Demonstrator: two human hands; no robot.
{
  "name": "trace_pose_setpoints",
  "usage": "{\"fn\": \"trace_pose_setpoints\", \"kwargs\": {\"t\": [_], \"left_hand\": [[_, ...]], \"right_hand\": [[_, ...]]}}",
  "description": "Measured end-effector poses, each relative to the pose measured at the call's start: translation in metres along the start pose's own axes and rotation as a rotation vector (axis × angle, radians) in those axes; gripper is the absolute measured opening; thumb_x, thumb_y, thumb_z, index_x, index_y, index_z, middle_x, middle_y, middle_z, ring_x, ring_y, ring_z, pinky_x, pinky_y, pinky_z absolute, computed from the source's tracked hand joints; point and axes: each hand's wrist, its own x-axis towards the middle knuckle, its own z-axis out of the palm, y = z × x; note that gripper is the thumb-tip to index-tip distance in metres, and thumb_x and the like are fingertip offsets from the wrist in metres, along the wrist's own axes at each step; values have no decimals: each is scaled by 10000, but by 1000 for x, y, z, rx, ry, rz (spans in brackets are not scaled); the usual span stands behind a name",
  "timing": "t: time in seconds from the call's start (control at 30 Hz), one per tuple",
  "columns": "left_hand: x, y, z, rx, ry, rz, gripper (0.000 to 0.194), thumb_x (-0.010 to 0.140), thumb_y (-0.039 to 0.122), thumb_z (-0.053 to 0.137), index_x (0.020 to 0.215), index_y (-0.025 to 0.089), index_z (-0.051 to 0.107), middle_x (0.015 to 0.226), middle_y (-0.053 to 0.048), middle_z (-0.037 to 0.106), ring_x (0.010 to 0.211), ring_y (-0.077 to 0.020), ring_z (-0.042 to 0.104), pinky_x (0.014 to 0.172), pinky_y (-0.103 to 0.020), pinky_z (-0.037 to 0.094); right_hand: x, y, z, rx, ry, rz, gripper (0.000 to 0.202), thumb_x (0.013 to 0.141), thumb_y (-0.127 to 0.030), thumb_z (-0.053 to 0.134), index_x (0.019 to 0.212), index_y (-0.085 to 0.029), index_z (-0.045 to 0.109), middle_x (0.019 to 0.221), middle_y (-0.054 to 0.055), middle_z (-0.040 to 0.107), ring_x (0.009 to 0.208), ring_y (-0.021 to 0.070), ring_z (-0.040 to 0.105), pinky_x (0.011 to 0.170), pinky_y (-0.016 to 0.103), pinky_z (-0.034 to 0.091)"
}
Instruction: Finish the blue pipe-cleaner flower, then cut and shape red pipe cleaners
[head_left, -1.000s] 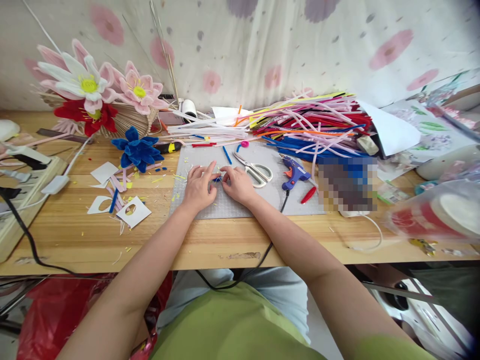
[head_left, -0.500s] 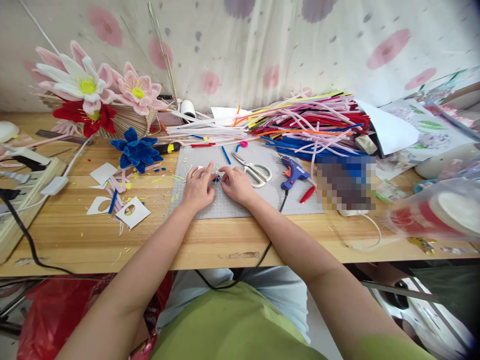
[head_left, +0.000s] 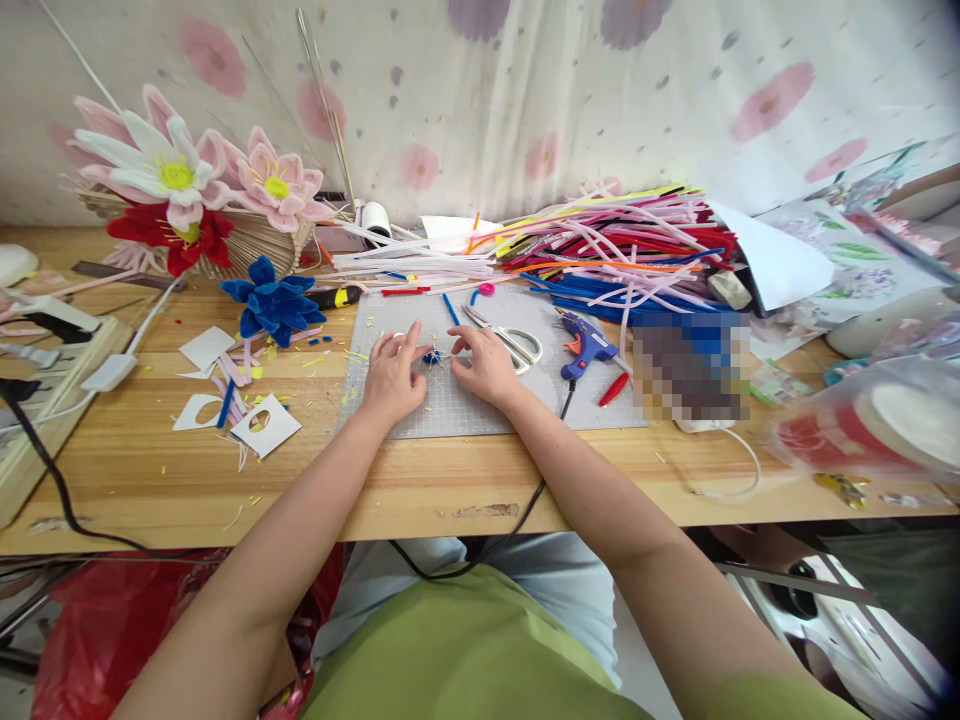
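A small dark blue piece (head_left: 433,356) with thin pale strands sticking out around it lies on the grey cutting mat (head_left: 480,420). Just left of it rests my left hand (head_left: 394,378), fingers spread and the index finger lifted; any contact with the piece is too small to make out. My right hand (head_left: 486,368) is on the other side, fingers bent and apart, with a visible gap to the piece. Behind my right hand lie white-handled scissors (head_left: 523,350), partly covered. A short blue pipe cleaner (head_left: 451,308) lies beyond the hands.
A blue glue gun (head_left: 589,345) and a red clip-like object (head_left: 613,390) lie to the right. Bundled pipe cleaners (head_left: 622,235) fill the back. On the left are a blue flower (head_left: 274,300), paper squares (head_left: 268,425) and a power strip (head_left: 67,400). A bagged cup (head_left: 885,425) stands far right.
My right hand has drawn slightly to the right, away from my left hand. The small blue piece between them shows more fully. My left hand has barely moved.
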Motion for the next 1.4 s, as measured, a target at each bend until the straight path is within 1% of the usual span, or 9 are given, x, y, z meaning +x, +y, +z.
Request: {"fn": "trace_pose_setpoints", "kwargs": {"t": [0.37, 0.5, 0.63, 0.77, 0.9, 1.0, 1.1, 1.23, 1.4], "left_hand": [[1, -6, 1, -48, 164, -98, 753, 697, 52, 500, 1411, 190, 306, 1077, -53, 694, 1134, -241, 519, 1062, -454, 299], [3, -9, -1, -55, 236, -182, 530, 796, 165, 511, 1315, 199, 411, 995, -66, 691, 1081, -239, 544, 1024, -449, 325], [4, -10, -2, -62, 250, -213, 391, 835, 259, 522, 1219, 203, 473, 916, -63, 678, 1038, -244, 555, 982, -441, 347], [4, -8, -2, -43, 255, -195, 321, 849, 271, 509, 1162, 204, 494, 897, -52, 669, 1005, -231, 563, 964, -414, 358], [5, -3, -2, -21, 256, -169, 274, 864, 266, 473, 1129, 206, 507, 902, -57, 658, 981, -222, 570, 954, -407, 373], [8, 4, -6, -39, 250, -154, 261, 861, 253, 472, 1114, 202, 514, 899, -62, 656, 979, -217, 575, 953, -410, 385], [14, 15, -10, -167, 208, -193, 291, 827, 213, 512, 1117, 195, 513, 921, -59, 659, 973, -203, 590, 927, -400, 427], [24, 34, -8, -596, -16, -418, 305, 760, 160, 582, 1060, 197, 539, 1052, -63, 658, 846, -160, 642, 793, -350, 516], [28, 63, 7, -1170, -227, -691, 162, 789, 132, 581, 949, 154, 589, 1037, -86, 677, 840, -148, 673, 832, -357, 535]], "right_hand": [[4, 14, -18, 136, 52, 105, 400, 741, -108, 440, 1115, -196, 553, 951, 40, 671, 887, 196, 572, 831, 352, 442], [2, 25, -34, 145, -86, 129, 357, 736, -114, 471, 1067, -198, 577, 880, 14, 669, 764, 151, 581, 757, 303, 448], [-1, 34, -38, 63, -211, 16, 294, 750, -164, 542, 1034, -207, 605, 861, 12, 681, 853, 179, 565, 810, 324, 423], [-3, 32, -33, -27, -250, -35, 341, 742, -224, 600, 1082, -206, 594, 862, 23, 684, 897, 211, 550, 825, 348, 409], [-3, 23, -28, -48, -232, -21, 354, 725, -128, 548, 1069, -194, 594, 820, 35, 678, 878, 217, 555, 843, 365, 397], [-2, 21, -28, 142, -179, 78, 334, 697, -110, 541, 1014, -200, 593, 755, 17, 660, 781, 187, 557, 795, 349, 408], [2, 22, -29, 604, -111, 286, 317, 669, -207, 614, 983, -207, 569, 717, -16, 626, 662, 133, 540, 668, 287, 411], [5, 18, -30, 1138, -28, 506, 381, 568, -288, 731, 906, -204, 577, 693, -43, 593, 591, 78, 509, 556, 215, 363], [4, 11, -25, 1394, -27, 637, 375, 497, -222, 778, 825, -183, 599, 649, -54, 585, 563, 61, 497, 527, 196, 366]]}}
